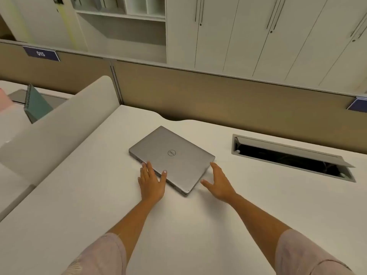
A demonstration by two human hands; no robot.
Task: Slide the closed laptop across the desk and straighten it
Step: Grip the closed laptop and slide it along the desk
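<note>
Laptop: we see the closed laptop (172,158) flat on the white desk (79,195), near mid-desk, lid logo up, skewed so one corner points toward 6 o'clock
Left hand: our left hand (152,181) lies flat and spread at the laptop's 7 o'clock edge, fingertips lapping onto the lid; it pins rather than grasps, nothing closed around anything
Right hand: our right hand (218,183) is open, fingers splayed, just beside the 4 o'clock edge; whether a fingertip touches the corner we cannot tell
Why so placed: we judge the two hands bracket the near corner so one can push while the other steers the turn; flat palms suit sliding, no lift needed
Task state: laptop not yet square with the desk edge; straightening not yet done
Cable well: the open recess (294,157) at 3 o'clock of the laptop has its flap raised; inside is dark, contents too dim to name
Risk: we judge a slide toward 3 o'clock could catch that opening
Neighbour desk: a green spiral notebook (36,105) leans upright at 10 o'clock, beyond the curved divider (65,124)
</note>
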